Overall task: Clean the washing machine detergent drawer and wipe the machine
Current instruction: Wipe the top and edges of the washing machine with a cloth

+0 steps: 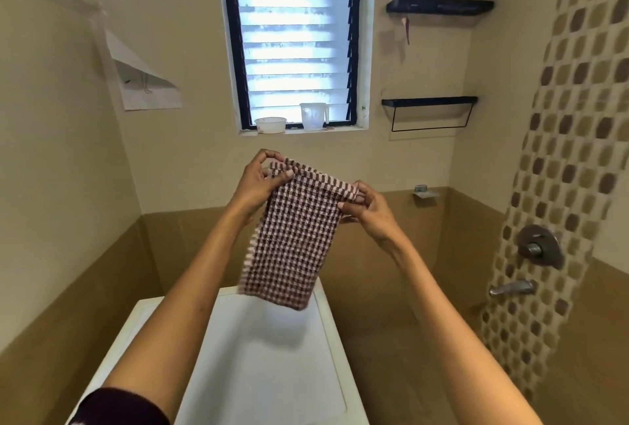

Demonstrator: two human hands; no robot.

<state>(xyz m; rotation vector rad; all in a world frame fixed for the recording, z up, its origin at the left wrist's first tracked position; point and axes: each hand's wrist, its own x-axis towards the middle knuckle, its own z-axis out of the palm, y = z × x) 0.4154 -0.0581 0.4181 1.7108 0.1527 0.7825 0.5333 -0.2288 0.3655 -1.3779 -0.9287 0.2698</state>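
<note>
My left hand (260, 183) and right hand (366, 208) pinch top corners of checked cloth (292, 241), frame centre, hanging above white washing machine (272, 373).

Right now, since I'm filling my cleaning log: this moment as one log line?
left hand: pinches top edge of maroon-and-white checked cloth | right hand: pinches same edge | cloth: hangs over white washing machine top
</note>
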